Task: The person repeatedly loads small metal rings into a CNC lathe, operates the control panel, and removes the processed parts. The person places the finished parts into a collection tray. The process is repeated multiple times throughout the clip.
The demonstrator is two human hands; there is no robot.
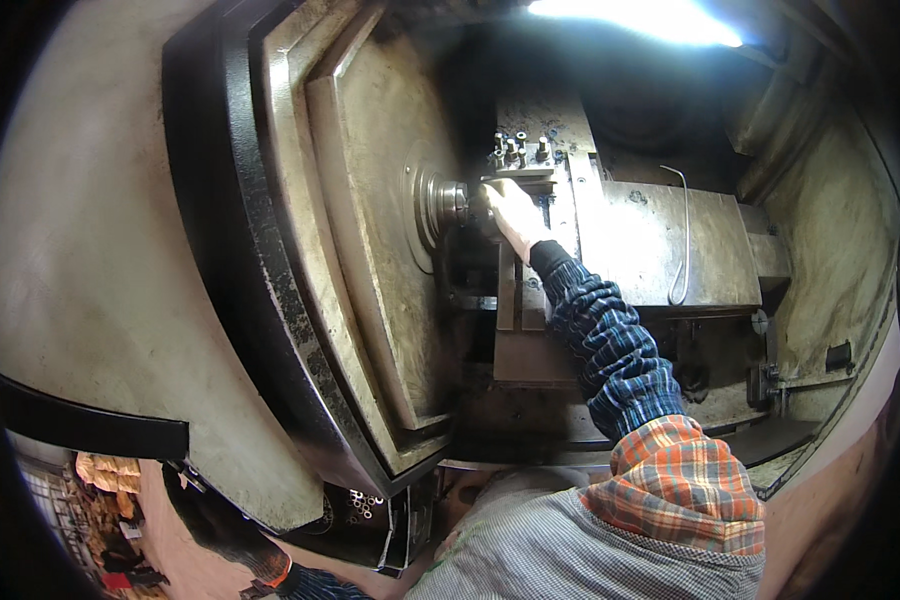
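Note:
My right hand (512,212), in a pale glove, reaches into a lathe just right of the metal spindle chuck (454,199). Its fingers look curled together beside the chuck; whatever they hold is too small and dark to make out. Just behind the hand, several bolts (515,152) stand up from a tool block (526,172). Low on the left, my left hand (208,522) is a dark shape below the machine's pale door, with an orange band near the wrist. Shadow hides its fingers.
A bent metal hook rod (683,240) lies on the flat steel cover (715,250) to the right. The thick door edge (240,220) stands left of the chuck. Several small rings (362,505) sit below the door. A bright lamp (640,18) shines at the top.

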